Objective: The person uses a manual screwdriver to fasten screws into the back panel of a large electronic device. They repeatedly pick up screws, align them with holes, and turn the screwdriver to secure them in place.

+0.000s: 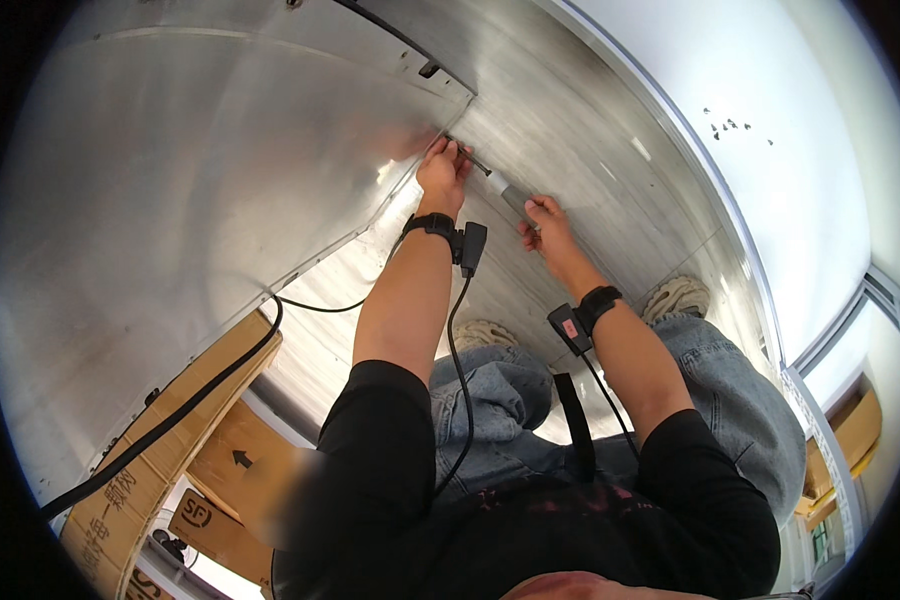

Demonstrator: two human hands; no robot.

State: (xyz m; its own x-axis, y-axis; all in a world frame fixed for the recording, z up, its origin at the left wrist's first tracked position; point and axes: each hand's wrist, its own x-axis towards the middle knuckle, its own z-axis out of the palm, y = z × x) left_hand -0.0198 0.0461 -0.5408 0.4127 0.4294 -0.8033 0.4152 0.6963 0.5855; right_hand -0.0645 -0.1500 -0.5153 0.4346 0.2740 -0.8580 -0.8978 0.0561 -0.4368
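Observation:
A large silver metal panel [200, 180] fills the left side. At its right edge, my left hand [442, 178] is closed, fingertips pinched together close to the metal; what they hold is hidden. My right hand [548, 238] grips a screwdriver [511, 194] by its grey handle. The tool's thin dark shaft slants up and left, its far end beside my left fingertips at the panel edge. Whether the tip sits on a screw is too small to tell.
Several small dark screws [727, 126] lie on a white surface at right. Cardboard boxes [232, 450] stand at lower left. A black cable [185, 408] runs along the panel's lower edge. Wrist devices [572, 328] trail cables over my legs. Light wood-look floor [610, 180] lies beneath the tool.

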